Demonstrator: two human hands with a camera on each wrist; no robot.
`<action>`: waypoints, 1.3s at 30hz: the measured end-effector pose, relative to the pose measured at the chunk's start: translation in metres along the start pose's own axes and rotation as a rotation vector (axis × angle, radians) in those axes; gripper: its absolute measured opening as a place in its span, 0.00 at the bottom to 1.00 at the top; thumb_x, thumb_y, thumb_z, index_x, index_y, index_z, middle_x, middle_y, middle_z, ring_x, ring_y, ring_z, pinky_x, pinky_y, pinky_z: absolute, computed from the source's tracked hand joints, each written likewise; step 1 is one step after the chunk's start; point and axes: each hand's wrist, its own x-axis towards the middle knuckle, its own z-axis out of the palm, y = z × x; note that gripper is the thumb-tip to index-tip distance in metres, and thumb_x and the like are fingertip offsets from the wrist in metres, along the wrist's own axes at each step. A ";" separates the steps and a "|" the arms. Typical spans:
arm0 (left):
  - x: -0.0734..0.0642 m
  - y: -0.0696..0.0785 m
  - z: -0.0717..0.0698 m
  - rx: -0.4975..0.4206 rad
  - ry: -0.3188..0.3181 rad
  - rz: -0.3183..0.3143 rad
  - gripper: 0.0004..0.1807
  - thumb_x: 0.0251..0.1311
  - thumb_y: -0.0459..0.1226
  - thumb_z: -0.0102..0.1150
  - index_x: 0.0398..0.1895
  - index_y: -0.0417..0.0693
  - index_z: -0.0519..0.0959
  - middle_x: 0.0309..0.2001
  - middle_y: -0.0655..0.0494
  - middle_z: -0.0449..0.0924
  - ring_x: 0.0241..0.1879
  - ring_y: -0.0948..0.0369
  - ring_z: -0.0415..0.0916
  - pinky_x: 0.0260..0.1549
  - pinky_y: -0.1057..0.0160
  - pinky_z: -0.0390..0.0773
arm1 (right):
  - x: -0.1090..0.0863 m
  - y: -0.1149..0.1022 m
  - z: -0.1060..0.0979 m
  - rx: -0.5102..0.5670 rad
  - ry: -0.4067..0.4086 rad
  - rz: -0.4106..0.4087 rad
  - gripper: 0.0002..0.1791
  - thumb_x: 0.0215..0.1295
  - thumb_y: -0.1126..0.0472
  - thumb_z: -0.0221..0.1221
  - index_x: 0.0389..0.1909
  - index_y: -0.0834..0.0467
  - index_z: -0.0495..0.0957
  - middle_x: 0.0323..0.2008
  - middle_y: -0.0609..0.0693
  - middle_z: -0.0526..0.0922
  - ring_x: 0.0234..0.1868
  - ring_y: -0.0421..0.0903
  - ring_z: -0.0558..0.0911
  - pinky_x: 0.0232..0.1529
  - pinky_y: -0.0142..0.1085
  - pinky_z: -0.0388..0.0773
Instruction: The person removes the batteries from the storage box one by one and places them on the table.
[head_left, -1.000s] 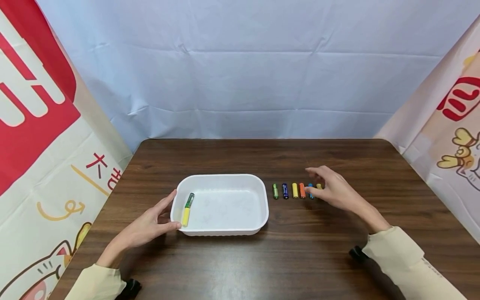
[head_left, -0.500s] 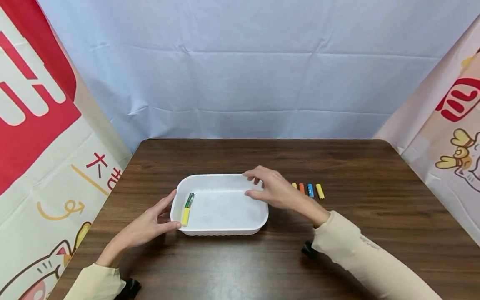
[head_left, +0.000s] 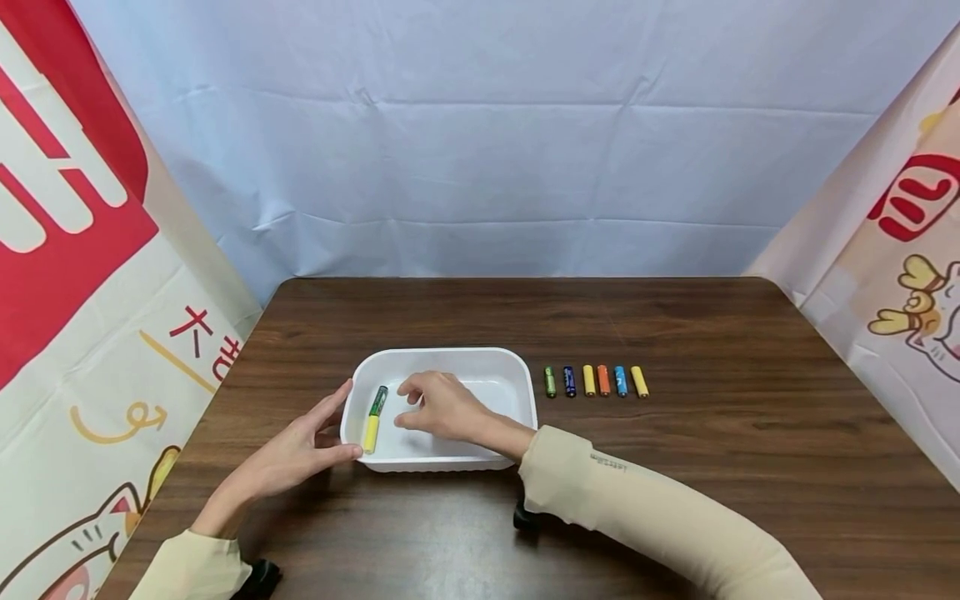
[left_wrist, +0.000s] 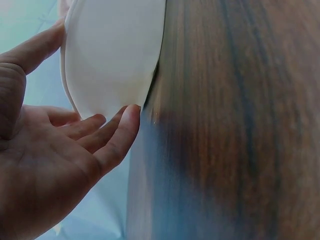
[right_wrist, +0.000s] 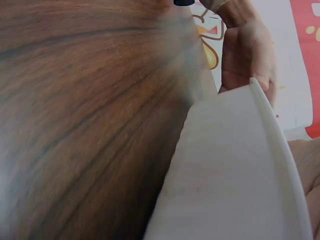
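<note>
My left hand [head_left: 303,446] rests against the left end of a white plastic tray [head_left: 442,464]; in the left wrist view its thumb touches the rim and the fingertips lie against the outer wall. Inside the tray, by its left wall, a green battery [head_left: 378,401] and a yellow battery [head_left: 371,434] lie end to end. Just right of them hovers my right hand [head_left: 444,407], thumb and index finger apart, with nothing visible between them. The right wrist view shows the tray's near wall [right_wrist: 215,170] covering most of that hand.
Right of the tray, several batteries stand out in a row on the brown table [head_left: 675,483]: green [head_left: 550,382], dark blue [head_left: 569,382], yellow [head_left: 588,381], orange [head_left: 603,381], light blue [head_left: 621,381] and another yellow battery [head_left: 640,382]. Behind hangs a pale cloth [head_left: 487,167].
My right hand has moved left from above the row of batteries, across the tray's right end, to over the tray near its two batteries. The left hand, tray and batteries have stayed put.
</note>
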 end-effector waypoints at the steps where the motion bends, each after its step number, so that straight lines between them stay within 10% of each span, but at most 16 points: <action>1: 0.000 0.000 0.000 -0.002 0.000 0.004 0.49 0.55 0.48 0.64 0.74 0.58 0.44 0.70 0.48 0.50 0.60 0.50 0.64 0.48 0.57 0.73 | 0.002 -0.002 0.004 -0.007 -0.005 0.016 0.21 0.50 0.57 0.69 0.45 0.63 0.80 0.35 0.52 0.82 0.35 0.42 0.78 0.35 0.27 0.72; 25: 0.000 -0.004 0.000 0.017 0.012 0.062 0.49 0.55 0.50 0.63 0.74 0.56 0.44 0.71 0.49 0.48 0.63 0.51 0.59 0.49 0.52 0.71 | 0.018 -0.020 0.042 -0.194 -0.113 0.121 0.19 0.44 0.51 0.71 0.15 0.54 0.70 0.13 0.41 0.59 0.17 0.38 0.60 0.15 0.31 0.55; 39: -0.001 -0.003 0.000 0.003 0.009 0.067 0.49 0.55 0.49 0.63 0.74 0.53 0.43 0.70 0.46 0.49 0.63 0.49 0.59 0.49 0.54 0.72 | 0.020 -0.020 0.048 -0.265 -0.117 0.119 0.14 0.42 0.47 0.71 0.23 0.50 0.78 0.16 0.39 0.67 0.20 0.38 0.66 0.16 0.32 0.63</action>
